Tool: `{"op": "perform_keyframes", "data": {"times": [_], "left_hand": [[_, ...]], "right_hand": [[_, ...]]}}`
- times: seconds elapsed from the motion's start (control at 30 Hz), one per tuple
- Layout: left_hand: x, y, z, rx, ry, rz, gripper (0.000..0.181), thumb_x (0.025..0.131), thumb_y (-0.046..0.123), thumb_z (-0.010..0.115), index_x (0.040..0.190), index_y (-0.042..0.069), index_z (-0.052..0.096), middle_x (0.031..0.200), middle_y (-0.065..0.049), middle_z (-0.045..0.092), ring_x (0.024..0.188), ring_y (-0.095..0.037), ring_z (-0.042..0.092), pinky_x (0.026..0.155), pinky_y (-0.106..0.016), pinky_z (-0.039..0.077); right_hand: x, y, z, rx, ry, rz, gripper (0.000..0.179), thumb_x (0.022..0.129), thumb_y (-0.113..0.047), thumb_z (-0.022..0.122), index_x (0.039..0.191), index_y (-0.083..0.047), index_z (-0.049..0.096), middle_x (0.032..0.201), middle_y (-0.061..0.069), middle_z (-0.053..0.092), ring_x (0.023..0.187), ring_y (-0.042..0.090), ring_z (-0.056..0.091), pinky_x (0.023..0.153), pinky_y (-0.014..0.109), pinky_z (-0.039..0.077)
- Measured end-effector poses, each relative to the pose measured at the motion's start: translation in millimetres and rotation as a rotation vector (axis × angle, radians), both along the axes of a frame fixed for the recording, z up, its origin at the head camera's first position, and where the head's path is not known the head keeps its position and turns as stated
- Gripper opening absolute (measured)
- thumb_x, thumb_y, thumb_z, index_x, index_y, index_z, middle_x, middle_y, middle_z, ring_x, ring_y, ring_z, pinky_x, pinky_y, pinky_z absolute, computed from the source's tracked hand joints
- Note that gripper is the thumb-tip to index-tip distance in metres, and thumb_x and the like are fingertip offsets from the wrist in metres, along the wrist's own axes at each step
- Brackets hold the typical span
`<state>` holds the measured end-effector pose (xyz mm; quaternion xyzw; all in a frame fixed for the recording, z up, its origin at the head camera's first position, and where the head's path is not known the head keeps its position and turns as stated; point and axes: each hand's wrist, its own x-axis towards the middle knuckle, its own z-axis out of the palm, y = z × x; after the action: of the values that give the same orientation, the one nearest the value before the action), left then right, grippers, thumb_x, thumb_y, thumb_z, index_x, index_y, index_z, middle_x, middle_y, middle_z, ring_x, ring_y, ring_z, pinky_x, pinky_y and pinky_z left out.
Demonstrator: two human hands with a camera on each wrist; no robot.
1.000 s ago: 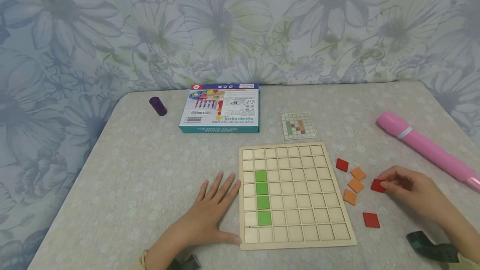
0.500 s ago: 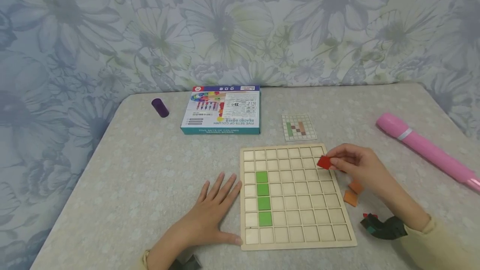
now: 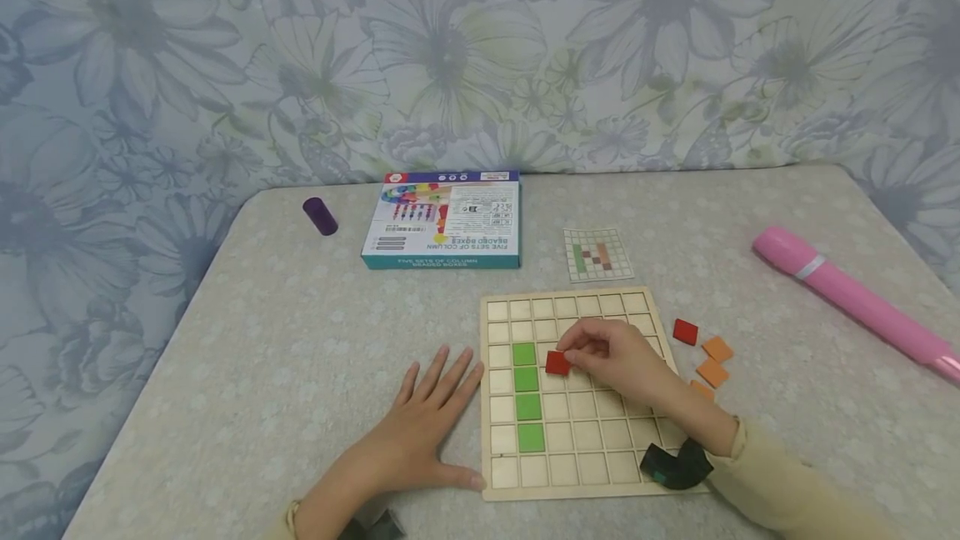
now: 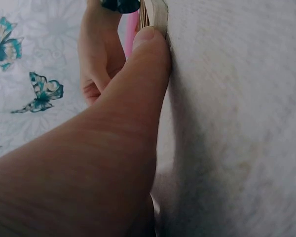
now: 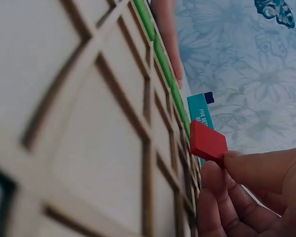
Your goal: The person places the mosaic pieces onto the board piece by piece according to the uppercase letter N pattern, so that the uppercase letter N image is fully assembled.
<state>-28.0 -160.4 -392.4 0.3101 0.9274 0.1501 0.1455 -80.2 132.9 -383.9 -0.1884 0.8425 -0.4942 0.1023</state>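
Note:
Between thumb and fingers my right hand pinches a red square tile over the wooden grid board. In the right wrist view the red tile is tilted and appears just off the grid. It is to the right of a column of several green tiles lying in the grid's cells. My left hand lies flat on the table with fingers spread, its thumb at the board's lower left corner. Right of the board are another red tile and three orange tiles, one partly hidden by my right arm.
Behind the board lies a small pattern card with coloured squares. A flat box and a purple cylinder are farther left. At the right rests a long pink marker-shaped object.
My right hand has carried the red tile leftward from beside the board to over the grid, near the green column. My right forearm now covers where another red tile lay. The left hand stays put.

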Motion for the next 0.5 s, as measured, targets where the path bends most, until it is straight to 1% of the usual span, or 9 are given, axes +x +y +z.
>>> {"op": "perform_keyframes", "data": {"times": [0.07,0.37,0.5], "left_hand": [[-0.3,0.2,-0.6,0.002,0.002,-0.003,0.117,0.067,0.080,0.052,0.152,0.015,0.005,0.156,-0.003,-0.007,0.138,-0.026,-0.015,0.105,-0.053,-0.006],[-0.2,0.1,-1.5,0.002,0.008,-0.001,0.117,0.067,0.081,0.052,0.152,0.016,0.005,0.156,-0.003,-0.007,0.138,-0.026,-0.015,0.105,-0.053,-0.007],[-0.4,0.1,-1.9,0.004,0.014,-0.004,0.117,0.067,0.081,0.051,0.152,0.016,0.005,0.156,-0.003,-0.006,0.138,-0.026,-0.015,0.105,-0.053,-0.006]], "right_hand": [[0.2,-1.2,-1.8,0.026,0.025,0.003,0.009,0.085,-0.005,0.068,0.088,-0.013,0.068,0.081,-0.005,0.062,0.070,0.012,0.058,0.065,0.026,0.048],[1.2,-2.7,-3.2,0.079,0.047,0.039,0.007,0.084,-0.012,0.071,0.082,-0.018,0.068,0.072,-0.010,0.060,0.066,0.010,0.054,0.060,0.026,0.045],[1.0,-2.3,-4.2,0.094,0.046,0.056,0.008,0.083,-0.012,0.071,0.081,-0.019,0.069,0.070,-0.010,0.058,0.064,0.010,0.053,0.059,0.026,0.044]]}}
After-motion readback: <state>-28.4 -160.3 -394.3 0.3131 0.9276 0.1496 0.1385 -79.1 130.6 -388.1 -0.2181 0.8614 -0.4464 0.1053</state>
